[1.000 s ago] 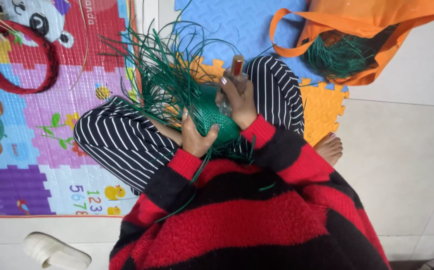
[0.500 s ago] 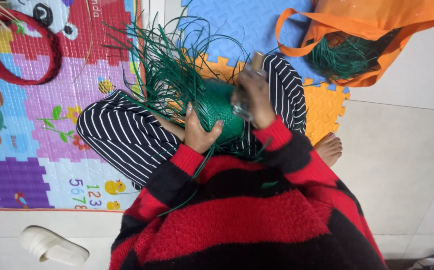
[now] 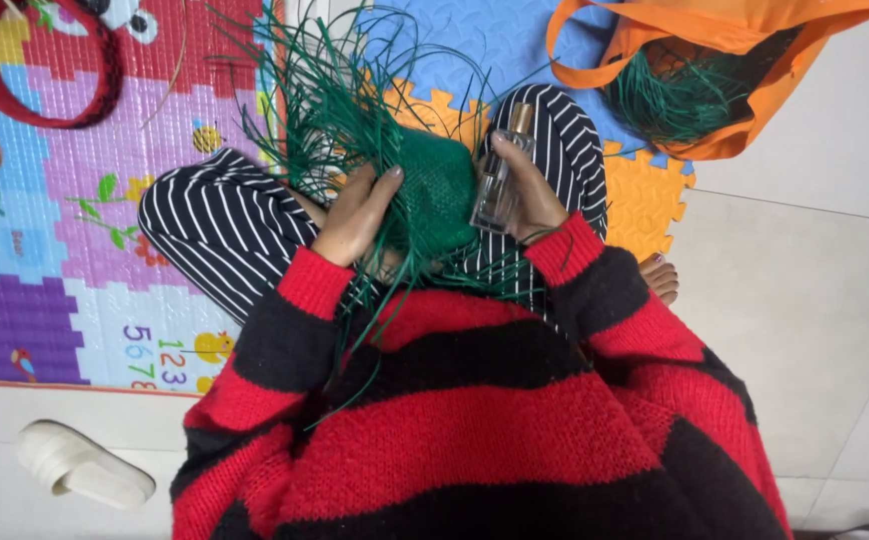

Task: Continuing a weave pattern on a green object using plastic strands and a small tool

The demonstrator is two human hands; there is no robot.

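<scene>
I sit cross-legged in striped trousers and a red and black striped sweater. A green woven piece [image 3: 434, 190] rests in my lap, with many loose green strands [image 3: 324, 90] fanning up and to the left. My left hand [image 3: 359, 215] grips the woven piece on its left side. My right hand [image 3: 524, 185] holds a clear glass bottle with a gold cap [image 3: 499, 170] upright against the piece's right side.
An orange bag [image 3: 744, 70] holding more green strands lies at the upper right. A colourful foam play mat [image 3: 84, 250] covers the floor to the left, with a red hoop-like handle [image 3: 44, 90] on it. A white slipper [image 3: 79, 465] sits on the tiles at lower left.
The green woven piece has turned in my lap. My right hand has brought the bottle down from above the piece to its right side, and my left hand has shifted onto its left side.
</scene>
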